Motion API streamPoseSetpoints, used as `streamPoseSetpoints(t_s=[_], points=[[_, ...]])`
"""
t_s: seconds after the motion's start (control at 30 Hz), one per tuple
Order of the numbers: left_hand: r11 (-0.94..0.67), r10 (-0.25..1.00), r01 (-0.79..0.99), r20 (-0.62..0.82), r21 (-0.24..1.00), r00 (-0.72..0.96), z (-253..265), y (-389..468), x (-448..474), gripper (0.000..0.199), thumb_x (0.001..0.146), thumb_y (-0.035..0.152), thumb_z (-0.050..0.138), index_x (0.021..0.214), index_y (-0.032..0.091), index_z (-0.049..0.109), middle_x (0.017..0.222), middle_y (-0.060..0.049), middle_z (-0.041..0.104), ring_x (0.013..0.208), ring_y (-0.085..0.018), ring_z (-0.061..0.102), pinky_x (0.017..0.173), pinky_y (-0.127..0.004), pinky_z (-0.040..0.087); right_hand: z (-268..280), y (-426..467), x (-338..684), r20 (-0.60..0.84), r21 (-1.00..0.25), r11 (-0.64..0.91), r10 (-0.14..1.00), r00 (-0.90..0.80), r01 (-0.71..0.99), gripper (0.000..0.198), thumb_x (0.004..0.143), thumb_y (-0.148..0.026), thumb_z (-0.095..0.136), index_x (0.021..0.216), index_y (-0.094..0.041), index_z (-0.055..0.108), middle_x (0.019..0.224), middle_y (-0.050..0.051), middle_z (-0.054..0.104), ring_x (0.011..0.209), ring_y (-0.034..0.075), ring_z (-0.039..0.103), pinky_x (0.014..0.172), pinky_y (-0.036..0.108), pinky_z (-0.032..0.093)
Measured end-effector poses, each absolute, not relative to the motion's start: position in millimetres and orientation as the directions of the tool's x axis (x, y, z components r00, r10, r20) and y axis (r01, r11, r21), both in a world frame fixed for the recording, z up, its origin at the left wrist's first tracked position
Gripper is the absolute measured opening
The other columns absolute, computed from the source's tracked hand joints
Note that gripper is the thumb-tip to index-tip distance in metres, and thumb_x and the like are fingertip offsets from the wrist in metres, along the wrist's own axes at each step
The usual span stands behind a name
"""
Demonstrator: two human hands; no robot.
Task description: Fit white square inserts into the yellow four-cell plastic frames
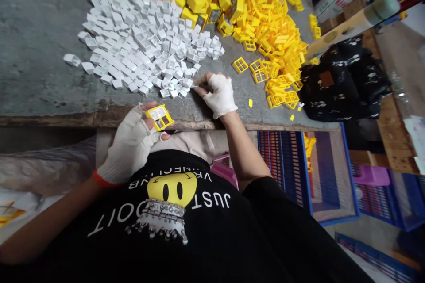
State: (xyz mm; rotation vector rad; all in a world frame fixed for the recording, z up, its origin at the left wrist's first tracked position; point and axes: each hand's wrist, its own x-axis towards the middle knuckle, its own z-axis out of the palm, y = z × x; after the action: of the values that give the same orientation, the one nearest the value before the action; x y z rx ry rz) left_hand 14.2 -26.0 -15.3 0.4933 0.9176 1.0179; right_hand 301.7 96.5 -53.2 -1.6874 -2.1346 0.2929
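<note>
Head view: left hand (pixel 129 146) pinches yellow frame (pixel 160 117); right hand (pixel 219 93), fingers closing, touches white squares (pixel 146 44) beyond, nearer them.

Left hand (pixel 128 148) pinching yellow frame (pixel 160 117), right hand (pixel 219 93) at white pieces (pixel 146 40)

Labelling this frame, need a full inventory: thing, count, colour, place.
small square caps: many, white, heap on table, left-centre
window frames: many, yellow, heap on table, right
box parts: several, yellow, table's far edge
table: one, grey, worn front edge
crates: a few, blue, floor at right
bag: one, black patterned, right of table
left hand: white glove, holds one yellow frame
right hand: white glove, at white heap's edge
</note>
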Motion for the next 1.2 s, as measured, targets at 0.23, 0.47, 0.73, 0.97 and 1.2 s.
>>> streamPoseSetpoints(t_s=[0.23,0.47,0.73,0.97,1.2], points=[[0.367,0.923,-0.490,-0.376,0.791,0.086,-4,-23,34,0.050,0.091,0.022,0.105,0.132,0.029,0.078,0.125,0.000,0.084,0.112,-0.020,0.079,0.089,-0.030,0.068,-18,19,280,0.328,-0.453,0.447,0.888,-0.322,0.772,0.041,0.122,-0.068,0.073,0.121,-0.031,0.089,0.117,0.008,0.090,0.110,0.033,0.077,0.115,0.055,0.055],[0.327,0.940,-0.471,-0.335,0.819,0.069,-11,-33,35,0.044,0.084,0.021,0.102,0.123,0.025,0.083,0.115,-0.004,0.086,0.099,-0.021,0.076,0.085,-0.032,0.063,-29,-8,257,0.309,-0.411,0.566,0.824,-0.475,0.715,0.046,0.129,-0.063,0.060,0.122,-0.031,0.092,0.111,0.007,0.089,0.106,0.031,0.074,0.109,0.053,0.050],[0.527,0.850,-0.477,-0.439,0.704,0.290,-22,-27,18,0.042,0.090,0.039,0.104,0.124,0.024,0.083,0.121,-0.010,0.084,0.100,-0.026,0.080,0.068,-0.028,0.058,-27,-8,269,0.296,-0.289,0.721,0.693,-0.657,0.630,0.049,0.133,-0.053,0.046,0.140,-0.034,0.091,0.115,0.006,0.087,0.106,0.029,0.070,0.106,0.052,0.048],[0.549,0.836,-0.485,-0.456,0.681,0.306,-19,-27,15,0.047,0.088,0.041,0.109,0.125,0.023,0.084,0.119,-0.011,0.085,0.094,-0.023,0.077,0.064,-0.025,0.057,-24,-6,266,0.236,-0.323,0.681,0.731,-0.641,0.657,0.035,0.130,-0.046,0.059,0.142,-0.039,0.091,0.122,0.006,0.088,0.109,0.028,0.072,0.106,0.052,0.047],[0.556,0.830,-0.460,-0.490,0.692,0.266,-13,-27,14,0.052,0.085,0.046,0.107,0.127,0.026,0.084,0.120,-0.009,0.084,0.095,-0.024,0.078,0.063,-0.024,0.050,-16,-6,266,0.213,-0.379,0.668,0.736,-0.642,0.640,0.034,0.129,-0.044,0.063,0.148,-0.042,0.091,0.136,0.005,0.091,0.116,0.028,0.075,0.109,0.052,0.052]])
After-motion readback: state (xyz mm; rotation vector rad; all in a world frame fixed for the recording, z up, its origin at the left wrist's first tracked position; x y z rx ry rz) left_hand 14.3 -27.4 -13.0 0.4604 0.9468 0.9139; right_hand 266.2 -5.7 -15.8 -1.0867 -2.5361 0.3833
